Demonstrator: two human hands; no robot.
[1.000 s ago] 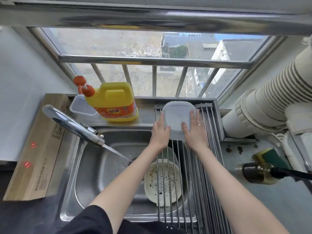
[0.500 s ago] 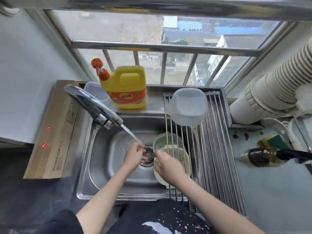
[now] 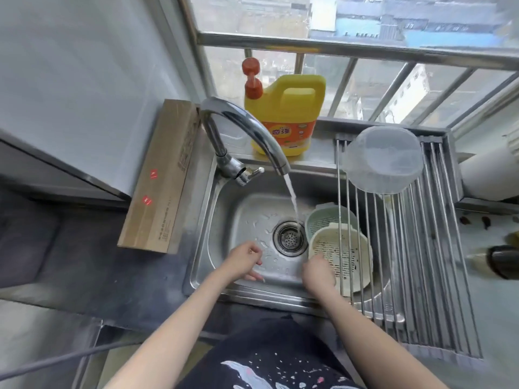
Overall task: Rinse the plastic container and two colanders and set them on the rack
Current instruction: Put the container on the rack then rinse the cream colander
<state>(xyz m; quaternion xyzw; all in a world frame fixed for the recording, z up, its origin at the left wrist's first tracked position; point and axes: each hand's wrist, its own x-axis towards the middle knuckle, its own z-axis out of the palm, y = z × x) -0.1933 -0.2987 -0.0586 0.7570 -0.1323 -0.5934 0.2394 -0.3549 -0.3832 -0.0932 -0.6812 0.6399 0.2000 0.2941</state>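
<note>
The clear plastic container (image 3: 384,161) lies upside down at the far end of the steel rod rack (image 3: 438,248). Two colanders sit in the sink (image 3: 213,220), partly under the rack's rods: a cream one (image 3: 345,256) nearer me and a green one (image 3: 328,217) behind it. My right hand (image 3: 318,272) is at the cream colander's near left rim, its fingers curled onto it. My left hand (image 3: 244,261) hovers over the wet sink floor to the left of the drain (image 3: 290,238), loosely curled and holding nothing.
The faucet (image 3: 252,130) runs, its stream falling at the drain's edge beside the green colander. A yellow detergent bottle (image 3: 283,116) stands on the ledge behind. A cardboard box (image 3: 160,178) lies left of the sink. A dark bottle (image 3: 502,261) lies on the counter at right.
Both hands let go of the container on the rack and dropped into the sink. My right hand reached the cream colander. The view swung left and down.
</note>
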